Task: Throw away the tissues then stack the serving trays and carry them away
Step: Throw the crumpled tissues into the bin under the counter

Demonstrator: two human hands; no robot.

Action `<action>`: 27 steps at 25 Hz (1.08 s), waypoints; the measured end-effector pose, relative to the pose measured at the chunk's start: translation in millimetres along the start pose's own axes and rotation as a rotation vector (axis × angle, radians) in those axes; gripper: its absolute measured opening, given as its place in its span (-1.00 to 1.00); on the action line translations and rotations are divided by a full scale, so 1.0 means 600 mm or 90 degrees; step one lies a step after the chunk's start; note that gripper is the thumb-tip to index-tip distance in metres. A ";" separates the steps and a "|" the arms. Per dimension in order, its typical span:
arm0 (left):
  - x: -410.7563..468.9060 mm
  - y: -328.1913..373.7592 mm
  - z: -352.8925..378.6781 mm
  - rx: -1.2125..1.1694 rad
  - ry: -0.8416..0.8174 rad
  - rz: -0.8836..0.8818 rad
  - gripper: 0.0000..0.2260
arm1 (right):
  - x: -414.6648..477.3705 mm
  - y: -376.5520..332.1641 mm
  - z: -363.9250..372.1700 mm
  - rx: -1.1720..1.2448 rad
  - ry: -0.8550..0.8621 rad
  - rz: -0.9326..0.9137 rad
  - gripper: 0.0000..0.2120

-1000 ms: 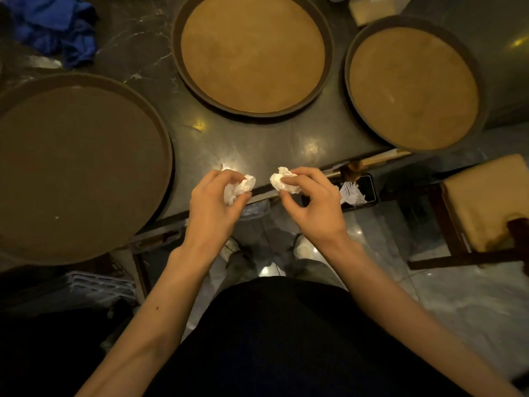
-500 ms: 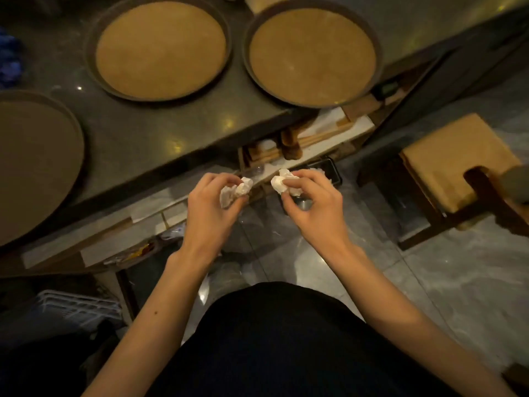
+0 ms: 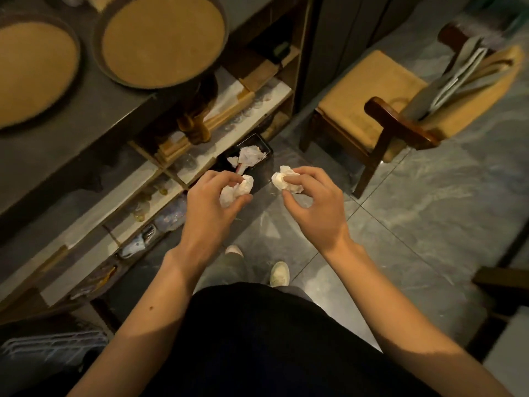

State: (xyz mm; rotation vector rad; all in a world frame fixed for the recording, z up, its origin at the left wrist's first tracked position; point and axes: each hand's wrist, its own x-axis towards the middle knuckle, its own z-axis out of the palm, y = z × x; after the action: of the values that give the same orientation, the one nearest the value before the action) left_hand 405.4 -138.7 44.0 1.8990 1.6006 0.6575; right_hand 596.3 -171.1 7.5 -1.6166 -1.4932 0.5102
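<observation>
My left hand [image 3: 210, 207] is closed around a crumpled white tissue [image 3: 237, 189]. My right hand [image 3: 312, 207] pinches a second white tissue [image 3: 282, 179]. Both hands hover over the floor, just in front of a small black bin [image 3: 259, 146] that holds crumpled paper and stands against the counter's shelves. Two round serving trays with tan liners sit on the dark counter at the top left, one [image 3: 163, 38] nearer the counter's end and one [image 3: 34, 78] cut off by the left edge.
Open wooden shelves [image 3: 200, 133] under the counter hold glasses and paper. A wooden chair with a tan cushion [image 3: 372, 96] stands on the right. My shoes [image 3: 279, 272] are on grey floor tiles. A white wire rack [image 3: 51, 348] sits at the lower left.
The view has swung right and away from the counter. The trays slid to the top left, and the bin now lies just beyond my hands, which still hold the tissues.
</observation>
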 end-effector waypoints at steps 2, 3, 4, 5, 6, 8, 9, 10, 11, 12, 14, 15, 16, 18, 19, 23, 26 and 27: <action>0.010 0.003 0.009 -0.007 -0.014 0.005 -0.76 | -0.002 0.010 -0.007 -0.008 0.005 0.012 -0.84; 0.017 0.003 0.013 -0.010 -0.023 0.006 -0.76 | -0.001 0.014 -0.009 -0.011 0.008 0.020 -0.84; 0.028 0.002 0.016 -0.013 -0.032 0.006 -0.75 | 0.002 0.017 -0.010 -0.013 0.013 0.029 -0.83; 0.038 0.000 0.019 -0.014 -0.036 0.006 -0.75 | 0.007 0.019 -0.011 -0.015 0.015 0.035 -0.83; 0.048 -0.004 0.020 -0.018 -0.036 0.006 -0.74 | 0.012 0.020 -0.011 -0.023 0.014 0.040 -0.83; 0.072 -0.014 0.019 -0.030 -0.038 0.008 -0.74 | 0.031 0.021 -0.008 -0.043 -0.001 0.045 -0.82; 0.085 -0.022 0.016 -0.037 -0.043 0.011 -0.75 | 0.044 0.021 -0.002 -0.051 -0.008 0.047 -0.82; 0.097 -0.031 0.012 -0.042 -0.049 0.018 -0.76 | 0.054 0.017 0.006 -0.052 -0.015 0.051 -0.82; 0.108 -0.041 0.008 -0.047 -0.052 0.027 -0.76 | 0.065 0.013 0.017 -0.050 -0.020 0.054 -0.82; 0.119 -0.052 0.005 -0.053 -0.054 0.034 -0.76 | 0.075 0.009 0.029 -0.049 -0.027 0.055 -0.83; 0.138 -0.072 0.001 -0.072 -0.062 0.032 -0.76 | 0.096 -0.001 0.053 -0.056 -0.050 0.051 -0.83; 0.147 -0.081 0.000 -0.080 -0.063 0.027 -0.76 | 0.105 -0.007 0.063 -0.061 -0.064 0.046 -0.83; 0.153 -0.087 -0.001 -0.082 -0.061 0.023 -0.76 | 0.113 -0.013 0.071 -0.063 -0.075 0.041 -0.83; 0.165 -0.098 -0.005 -0.080 -0.047 0.015 -0.76 | 0.129 -0.017 0.081 -0.056 -0.090 0.031 -0.83; 0.170 -0.102 -0.006 -0.080 -0.037 0.009 -0.75 | 0.136 -0.016 0.085 -0.053 -0.098 0.031 -0.83; 0.179 -0.113 0.001 -0.084 -0.017 -0.027 -0.76 | 0.160 0.002 0.093 -0.051 -0.134 0.034 -0.83; 0.186 -0.108 0.020 -0.081 -0.026 -0.061 -0.77 | 0.178 0.023 0.094 -0.037 -0.156 0.032 -0.83; 0.191 -0.103 0.028 -0.075 -0.028 -0.070 -0.77 | 0.185 0.034 0.092 -0.032 -0.161 0.030 -0.83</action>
State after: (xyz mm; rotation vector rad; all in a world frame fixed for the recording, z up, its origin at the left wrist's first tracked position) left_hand 392.0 -19.7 -10.2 1.7155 1.5905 0.6448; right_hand 588.0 -46.9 -11.8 -1.6781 -1.6664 0.7308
